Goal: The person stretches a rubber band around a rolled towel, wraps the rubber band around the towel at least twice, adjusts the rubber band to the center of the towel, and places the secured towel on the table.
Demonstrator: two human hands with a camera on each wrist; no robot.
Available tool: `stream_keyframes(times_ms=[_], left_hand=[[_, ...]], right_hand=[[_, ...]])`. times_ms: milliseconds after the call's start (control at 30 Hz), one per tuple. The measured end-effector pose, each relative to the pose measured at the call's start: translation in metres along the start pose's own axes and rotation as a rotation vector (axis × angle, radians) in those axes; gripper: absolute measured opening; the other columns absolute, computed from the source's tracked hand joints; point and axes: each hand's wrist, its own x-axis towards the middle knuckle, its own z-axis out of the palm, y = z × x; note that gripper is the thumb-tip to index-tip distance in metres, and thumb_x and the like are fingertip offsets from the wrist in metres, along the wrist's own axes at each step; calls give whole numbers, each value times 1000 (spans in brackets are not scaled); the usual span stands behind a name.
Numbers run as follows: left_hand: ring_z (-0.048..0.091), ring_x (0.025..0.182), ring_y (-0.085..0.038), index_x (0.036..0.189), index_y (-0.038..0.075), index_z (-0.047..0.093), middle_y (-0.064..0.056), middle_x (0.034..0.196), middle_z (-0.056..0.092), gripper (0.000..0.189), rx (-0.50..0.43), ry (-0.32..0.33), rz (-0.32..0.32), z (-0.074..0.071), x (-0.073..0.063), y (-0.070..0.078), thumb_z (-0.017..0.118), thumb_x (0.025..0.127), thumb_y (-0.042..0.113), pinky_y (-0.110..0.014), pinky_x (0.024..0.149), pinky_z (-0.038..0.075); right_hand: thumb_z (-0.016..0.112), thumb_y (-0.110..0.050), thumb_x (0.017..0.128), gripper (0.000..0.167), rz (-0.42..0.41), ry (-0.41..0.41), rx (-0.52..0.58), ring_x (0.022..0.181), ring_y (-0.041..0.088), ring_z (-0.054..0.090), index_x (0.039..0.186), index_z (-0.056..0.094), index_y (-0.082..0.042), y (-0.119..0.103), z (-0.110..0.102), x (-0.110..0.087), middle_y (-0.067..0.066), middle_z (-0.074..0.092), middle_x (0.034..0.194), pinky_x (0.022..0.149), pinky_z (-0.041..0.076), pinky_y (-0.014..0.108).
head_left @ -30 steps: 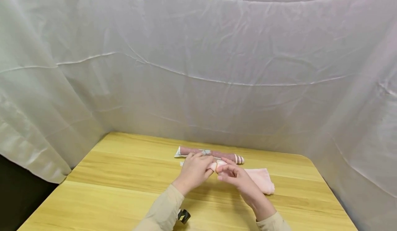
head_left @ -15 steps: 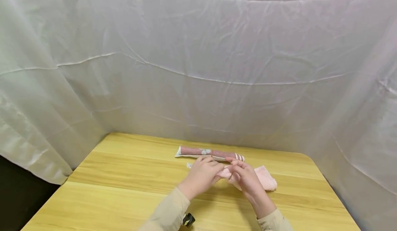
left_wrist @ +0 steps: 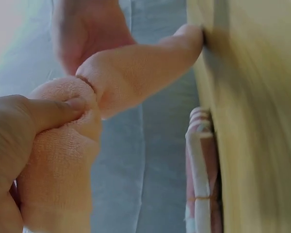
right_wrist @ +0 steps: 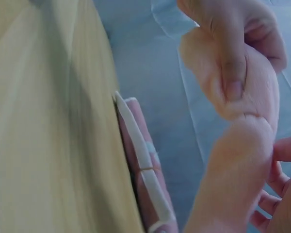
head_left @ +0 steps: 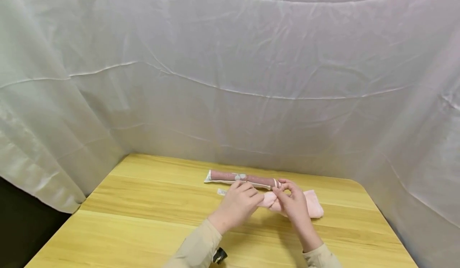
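A pink towel point(head_left: 270, 199), rolled up, is cinched by a thin band point(right_wrist: 254, 115) into two bulging sections. My left hand point(head_left: 240, 204) grips the section on its side; in the left wrist view its thumb point(left_wrist: 70, 108) presses into the terry cloth. My right hand point(head_left: 294, 202) is at the other section, close to the band. Its curved, spaced fingertips touch the towel's side in the right wrist view. In the left wrist view the towel hides those fingers. The towel's far end point(left_wrist: 188, 39) reaches down to the tabletop.
A dusty-pink and white rolled cloth point(head_left: 226, 176), with a band around it, lies behind the hands on the wooden table point(head_left: 161, 204). A small white tag point(head_left: 221, 191) shows beside my left hand. Pale fabric curtains point(head_left: 230, 100) surround the table.
Both hands and the towel have shifted right. My right fingers, earlier at the band, have moved slightly farther from my left hand, and the cinched spot now shows more openly.
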Motion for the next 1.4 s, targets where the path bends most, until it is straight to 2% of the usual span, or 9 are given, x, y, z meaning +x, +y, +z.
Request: stream_keyframes(times_ms=[133,233,333,433,533,733,967,1200,1400], left_hand=[[66,93,-11,89,22,66,11,93,74,19,-50,20,-104,-2,-3,-10,80,77,29,-29,84,50],[65,90,-12,87,21,62,9,88,74,20,-86,16,-180,-2,-4,-15,79,78,28,-30,83,50],[63,85,-12,85,20,59,8,84,72,22,-126,5,-223,-1,-5,-17,78,79,28,-30,79,49],[61,83,-12,85,20,58,8,82,72,22,-148,5,-235,1,-6,-17,78,80,28,-30,78,48],[61,83,-12,85,20,58,8,82,71,22,-156,19,-232,3,-7,-18,78,79,26,-30,77,48],[60,85,-12,83,20,57,9,79,69,21,-186,42,-204,3,-8,-21,77,78,22,-30,79,48],[63,99,-15,92,21,61,9,88,69,19,-228,-82,-191,2,-7,-21,75,81,27,-34,91,49],[60,119,-17,121,22,61,4,121,68,52,-359,-314,-284,-4,-3,-20,78,77,43,-43,109,42],[58,124,-18,125,22,60,4,125,66,56,-379,-388,-310,-4,-2,-20,73,79,50,-44,113,37]], right_hand=[[67,-6,88,20,-64,-25,-26,132,40,40,78,54,5,-2,0,-2,24,54,133,112,26,52],[65,-5,89,19,-116,-91,-35,131,42,42,78,54,5,-5,2,-4,26,53,133,110,35,48],[61,-6,93,16,-114,-172,-25,122,38,52,83,53,4,-6,2,-7,25,52,132,93,51,34],[57,-10,96,14,-71,-254,10,108,21,58,93,52,3,-4,0,-7,22,54,126,80,49,20],[55,-15,98,25,-54,-383,44,103,6,56,114,49,3,0,-7,-3,20,55,125,82,48,16],[60,-21,96,53,-137,-619,-12,121,20,55,142,40,-2,7,-20,5,23,52,135,92,47,16],[73,-26,87,38,-253,-505,-216,75,2,54,115,63,-4,8,-22,4,7,65,95,63,48,21],[81,-18,77,29,-585,-275,-376,81,3,52,102,68,-12,13,-11,1,0,69,96,67,45,22],[86,-9,65,37,-907,-118,-500,83,9,58,96,67,-12,16,-2,5,-2,68,91,71,49,29]])
